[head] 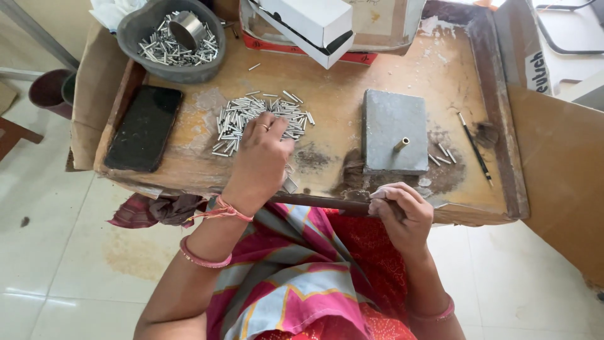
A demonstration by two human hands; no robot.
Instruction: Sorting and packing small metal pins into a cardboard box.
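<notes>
A loose pile of small silver metal tubes [242, 114] lies on a worn wooden tray-table [333, 82]. My left hand [261, 154] rests palm down on the pile's near edge, fingers curled over some tubes. My right hand [402, 211] sits at the table's front edge, fingers closed around a dark rod-like tool [327, 203] lying along that edge. Just beyond it stands a grey metal block [395, 131] with a short brass pin [401, 144] sticking up. A few loose tubes [442, 155] lie right of the block.
A grey bowl [141, 28] at the back left holds many more tubes and a metal cup [187, 28]. A black phone [145, 128] lies at the left. White boxes [314, 25] stand at the back. A thin pencil-like stick [475, 148] lies at the right.
</notes>
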